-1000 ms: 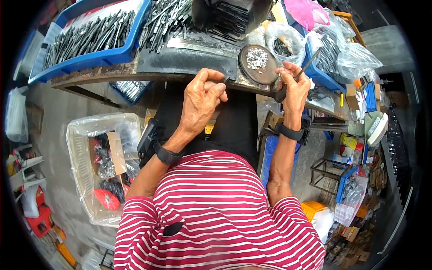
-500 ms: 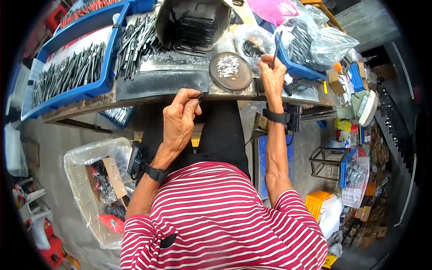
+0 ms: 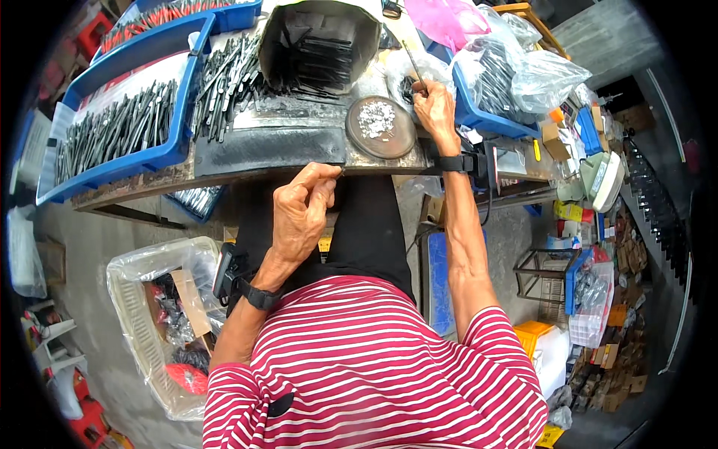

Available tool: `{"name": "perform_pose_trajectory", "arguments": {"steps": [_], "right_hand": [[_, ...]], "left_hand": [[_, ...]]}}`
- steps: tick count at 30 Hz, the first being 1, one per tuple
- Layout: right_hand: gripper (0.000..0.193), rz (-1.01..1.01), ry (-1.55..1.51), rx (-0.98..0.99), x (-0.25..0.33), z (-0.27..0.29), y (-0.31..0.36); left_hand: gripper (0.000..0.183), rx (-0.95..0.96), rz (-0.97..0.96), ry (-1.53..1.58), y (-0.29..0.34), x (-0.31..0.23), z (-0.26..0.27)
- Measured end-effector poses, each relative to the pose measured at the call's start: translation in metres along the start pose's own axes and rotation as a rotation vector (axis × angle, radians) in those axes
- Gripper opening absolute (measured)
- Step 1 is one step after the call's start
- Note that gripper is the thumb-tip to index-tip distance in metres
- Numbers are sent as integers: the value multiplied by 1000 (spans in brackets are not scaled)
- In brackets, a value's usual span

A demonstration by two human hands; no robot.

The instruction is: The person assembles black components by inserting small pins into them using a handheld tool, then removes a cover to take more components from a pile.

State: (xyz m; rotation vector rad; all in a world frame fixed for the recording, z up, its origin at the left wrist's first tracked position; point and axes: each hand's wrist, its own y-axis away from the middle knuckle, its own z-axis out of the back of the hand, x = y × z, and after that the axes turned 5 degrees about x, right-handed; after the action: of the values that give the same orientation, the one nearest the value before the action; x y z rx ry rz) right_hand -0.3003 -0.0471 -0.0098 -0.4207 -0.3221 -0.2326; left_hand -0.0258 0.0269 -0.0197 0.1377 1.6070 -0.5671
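Slender rod [image 3: 413, 63] clasped in the right hand [image 3: 437, 114], beside a round dish [image 3: 395, 145] of pale chips; the left hand [image 3: 302, 208], well apart, pinches a tiny dark piece [image 3: 342, 172].

Below and left of the left-hand grip [image 3: 301, 209], on the floor: a cream basket [image 3: 134, 307] lined with clear plastic, containing a loose cardboard flap [image 3: 191, 303] and a red packet [image 3: 187, 379]. Farther left: a white rack [image 3: 54, 337] and, lower, a red plastic stool [image 3: 91, 419]. Beyond the right-hand grip [image 3: 436, 112]: a bright pink plastic bag [image 3: 452, 22]. Right of the same grip: a small cardboard box [image 3: 553, 142] beside a yellow handle [image 3: 536, 150]; farther right, a pale green and white appliance [image 3: 600, 185], possibly a weighing scale. Below and right: a dark metal-framed stand [image 3: 548, 254], a yellow-orange crate [image 3: 529, 331], a pale pink basket [image 3: 587, 329] and, outermost, heaped cartons [image 3: 607, 374].
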Motion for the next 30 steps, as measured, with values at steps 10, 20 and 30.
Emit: {"name": "perform_pose_trajectory", "arguments": {"steps": [10,20,30], "right_hand": [[21,57,72,35,2,-15,-6],[11,88,-2,-68,4,-13,1],[9,-59,-644,-113,15,14,16]], "left_hand": [[10,23,58,85,5,3,0],[12,113,193,283,5,-2,6],[14,86,244,384,6,-7,8]]}}
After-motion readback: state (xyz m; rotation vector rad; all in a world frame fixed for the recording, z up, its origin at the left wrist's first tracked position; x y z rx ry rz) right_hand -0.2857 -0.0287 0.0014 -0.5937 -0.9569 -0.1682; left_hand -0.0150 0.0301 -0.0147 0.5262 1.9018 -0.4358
